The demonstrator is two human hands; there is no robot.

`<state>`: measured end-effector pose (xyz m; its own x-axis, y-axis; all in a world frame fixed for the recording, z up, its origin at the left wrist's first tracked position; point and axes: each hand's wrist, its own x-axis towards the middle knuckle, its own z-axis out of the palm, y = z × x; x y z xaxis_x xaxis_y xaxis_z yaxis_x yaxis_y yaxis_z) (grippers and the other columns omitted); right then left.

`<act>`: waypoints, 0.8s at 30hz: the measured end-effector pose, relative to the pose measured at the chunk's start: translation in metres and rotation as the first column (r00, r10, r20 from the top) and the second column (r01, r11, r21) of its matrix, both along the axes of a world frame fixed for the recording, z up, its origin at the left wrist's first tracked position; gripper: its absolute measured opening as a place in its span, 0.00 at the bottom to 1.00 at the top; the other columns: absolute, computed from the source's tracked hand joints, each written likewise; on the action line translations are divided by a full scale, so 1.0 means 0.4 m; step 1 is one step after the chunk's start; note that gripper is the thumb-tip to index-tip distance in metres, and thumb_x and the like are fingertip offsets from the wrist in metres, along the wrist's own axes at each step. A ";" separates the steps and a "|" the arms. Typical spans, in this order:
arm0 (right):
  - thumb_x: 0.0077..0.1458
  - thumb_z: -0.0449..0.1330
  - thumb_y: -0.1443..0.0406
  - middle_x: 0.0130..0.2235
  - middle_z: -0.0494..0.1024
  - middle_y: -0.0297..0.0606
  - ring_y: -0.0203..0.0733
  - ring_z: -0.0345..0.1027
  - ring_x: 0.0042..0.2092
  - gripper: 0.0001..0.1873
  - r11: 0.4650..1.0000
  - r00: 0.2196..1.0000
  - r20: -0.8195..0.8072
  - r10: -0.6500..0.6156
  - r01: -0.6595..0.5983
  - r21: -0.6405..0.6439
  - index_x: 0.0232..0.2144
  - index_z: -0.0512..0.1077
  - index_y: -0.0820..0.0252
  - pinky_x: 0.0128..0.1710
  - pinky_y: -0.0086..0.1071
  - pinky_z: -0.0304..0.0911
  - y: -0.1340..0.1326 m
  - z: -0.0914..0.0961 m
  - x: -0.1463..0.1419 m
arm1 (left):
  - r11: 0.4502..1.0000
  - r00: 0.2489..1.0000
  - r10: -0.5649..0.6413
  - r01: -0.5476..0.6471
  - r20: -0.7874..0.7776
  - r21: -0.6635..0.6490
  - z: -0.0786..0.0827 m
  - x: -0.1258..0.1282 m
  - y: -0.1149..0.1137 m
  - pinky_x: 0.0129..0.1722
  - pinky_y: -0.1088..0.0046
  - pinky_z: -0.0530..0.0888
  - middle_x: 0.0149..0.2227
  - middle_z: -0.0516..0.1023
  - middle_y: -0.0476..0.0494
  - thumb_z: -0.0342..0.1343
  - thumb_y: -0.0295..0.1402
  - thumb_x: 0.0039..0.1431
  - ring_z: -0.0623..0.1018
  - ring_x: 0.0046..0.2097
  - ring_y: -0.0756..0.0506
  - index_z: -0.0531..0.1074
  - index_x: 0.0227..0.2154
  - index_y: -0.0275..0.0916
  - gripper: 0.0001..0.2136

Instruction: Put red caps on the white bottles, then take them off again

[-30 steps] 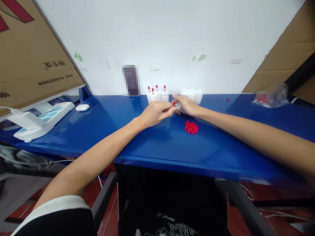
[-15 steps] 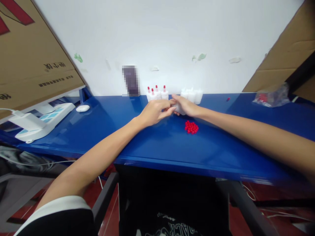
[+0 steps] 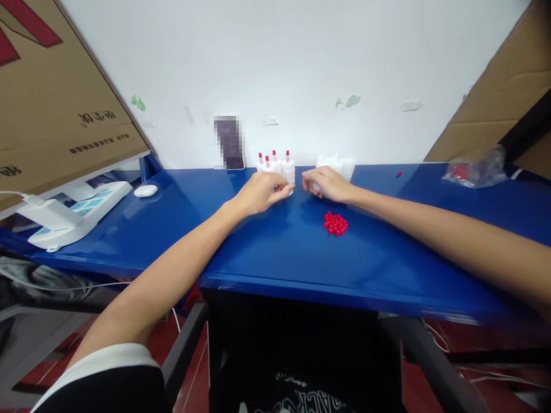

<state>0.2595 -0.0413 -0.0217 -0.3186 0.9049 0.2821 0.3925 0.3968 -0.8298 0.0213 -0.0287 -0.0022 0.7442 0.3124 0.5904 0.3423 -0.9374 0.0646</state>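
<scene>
On the blue table, my left hand (image 3: 263, 192) is closed in a pinch just in front of the red-tipped bottles. A small whitish spot shows at its fingertips, too small to name. My right hand (image 3: 330, 183) curls around a white squeeze bottle (image 3: 317, 187), mostly hidden by the fingers. White plastic bottles with red tips (image 3: 288, 167) stand against the wall behind my left hand. Several white bottles without red tips (image 3: 345, 168) stand behind my right hand. A pile of small red caps (image 3: 335, 223) lies in front of my right forearm.
A smartphone (image 3: 230, 143) leans on the wall. To the left are a white earbud case (image 3: 145, 190), a power strip (image 3: 105, 195) with a charger, and a big cardboard box (image 3: 64, 103). At the right lie a plastic bag (image 3: 476, 169) and one loose red piece (image 3: 399, 174).
My hands were together around the white bottle and have come apart. The left moved slightly left; the right stays near its place with its fingers more curled.
</scene>
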 end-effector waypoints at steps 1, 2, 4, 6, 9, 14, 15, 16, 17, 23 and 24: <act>0.69 0.54 0.58 0.17 0.66 0.31 0.33 0.60 0.19 0.24 1.000 1.000 0.006 0.009 -0.009 -0.003 0.23 0.72 0.61 0.22 0.29 0.58 -0.001 0.001 0.003 | 1.000 0.999 -0.002 0.001 -0.034 -0.021 -0.006 0.002 -0.002 0.29 0.75 0.64 0.23 0.75 0.49 0.52 0.38 0.70 0.70 0.25 0.52 0.74 0.24 0.36 0.18; 0.69 0.53 0.57 0.17 0.67 0.31 0.33 0.60 0.20 0.24 1.000 1.000 0.014 0.025 -0.025 -0.007 0.23 0.72 0.61 0.22 0.29 0.58 -0.003 0.003 0.003 | 0.999 0.998 -0.004 0.002 -0.061 -0.038 -0.011 0.006 -0.005 0.29 0.74 0.64 0.24 0.76 0.49 0.52 0.38 0.70 0.70 0.26 0.52 0.74 0.24 0.36 0.18; 0.70 0.52 0.54 0.17 0.66 0.32 0.33 0.60 0.20 0.27 0.997 0.997 0.024 0.071 -0.070 -0.018 0.23 0.73 0.62 0.23 0.29 0.58 -0.013 0.007 -0.003 | 0.998 0.995 -0.005 0.000 -0.095 -0.058 -0.017 0.012 -0.010 0.30 0.74 0.64 0.24 0.76 0.48 0.52 0.38 0.70 0.70 0.26 0.52 0.73 0.23 0.37 0.19; 0.70 0.50 0.50 0.16 0.66 0.32 0.33 0.60 0.20 0.31 0.992 0.992 0.017 0.124 -0.123 -0.028 0.22 0.73 0.62 0.23 0.30 0.59 -0.028 0.009 -0.015 | 0.999 0.995 -0.004 -0.001 -0.100 -0.048 -0.019 0.017 -0.013 0.32 0.73 0.66 0.26 0.76 0.48 0.51 0.39 0.70 0.71 0.28 0.51 0.73 0.24 0.37 0.19; 0.70 0.46 0.45 0.16 0.66 0.33 0.33 0.60 0.20 0.36 0.982 0.982 -0.007 0.191 -0.191 -0.009 0.21 0.73 0.62 0.24 0.30 0.59 -0.046 0.008 -0.039 | 1.000 0.996 0.006 -0.004 -0.091 0.030 -0.015 0.021 -0.017 0.35 0.71 0.68 0.28 0.77 0.46 0.51 0.40 0.71 0.73 0.34 0.47 0.72 0.24 0.38 0.19; 0.68 0.48 0.43 0.17 0.67 0.32 0.34 0.61 0.21 0.35 0.963 0.963 -0.028 0.268 -0.266 0.039 0.22 0.72 0.61 0.23 0.29 0.58 -0.053 -0.003 -0.057 | 0.989 0.997 0.020 -0.010 -0.069 0.148 -0.009 0.025 -0.021 0.34 0.69 0.66 0.27 0.77 0.45 0.50 0.40 0.72 0.69 0.34 0.46 0.75 0.26 0.39 0.19; 0.68 0.48 0.43 0.17 0.67 0.32 0.34 0.61 0.21 0.35 0.959 0.959 -0.031 0.281 -0.279 0.046 0.22 0.72 0.61 0.23 0.29 0.58 -0.053 -0.004 -0.056 | 0.989 0.997 0.011 -0.001 -0.071 0.151 -0.009 0.025 -0.022 0.35 0.69 0.66 0.27 0.77 0.45 0.49 0.39 0.72 0.69 0.33 0.46 0.76 0.27 0.39 0.19; 0.69 0.48 0.44 0.18 0.67 0.32 0.33 0.60 0.21 0.34 0.955 0.955 -0.031 0.294 -0.293 0.051 0.22 0.71 0.61 0.23 0.29 0.58 -0.053 -0.005 -0.055 | 0.989 0.997 0.004 0.006 -0.072 0.147 -0.009 0.025 -0.023 0.35 0.69 0.66 0.27 0.77 0.45 0.49 0.39 0.73 0.70 0.33 0.46 0.77 0.28 0.38 0.19; 0.69 0.48 0.46 0.18 0.67 0.32 0.33 0.60 0.22 0.32 0.949 0.950 -0.033 0.311 -0.309 0.057 0.22 0.71 0.61 0.24 0.29 0.58 -0.053 -0.004 -0.053 | 0.990 0.997 0.001 0.009 -0.071 0.139 -0.011 0.025 -0.025 0.34 0.69 0.66 0.27 0.77 0.45 0.49 0.39 0.73 0.70 0.32 0.47 0.77 0.29 0.38 0.19; 0.56 0.54 0.65 0.21 0.67 0.30 0.33 0.57 0.24 0.11 0.911 0.912 0.042 0.408 -0.410 0.048 0.24 0.71 0.61 0.24 0.29 0.56 -0.060 0.008 -0.042 | 0.989 0.989 0.022 0.001 -0.147 0.150 -0.029 0.039 -0.038 0.28 0.71 0.62 0.25 0.76 0.46 0.52 0.40 0.71 0.72 0.27 0.49 0.76 0.29 0.38 0.16; 0.54 0.53 0.66 0.21 0.66 0.30 0.32 0.56 0.24 0.11 0.912 0.912 0.057 0.406 -0.408 0.047 0.23 0.70 0.61 0.24 0.29 0.56 -0.061 0.010 -0.042 | 0.986 0.987 0.029 -0.003 -0.155 0.164 -0.033 0.041 -0.039 0.27 0.71 0.61 0.25 0.76 0.46 0.53 0.40 0.70 0.72 0.27 0.49 0.77 0.29 0.38 0.16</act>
<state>0.2425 -0.0658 -0.0178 -0.6695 0.6771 0.3054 0.2237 0.5758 -0.7864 0.0379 -0.0445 -0.0152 0.8270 0.2340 0.5111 0.3509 -0.9253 -0.1441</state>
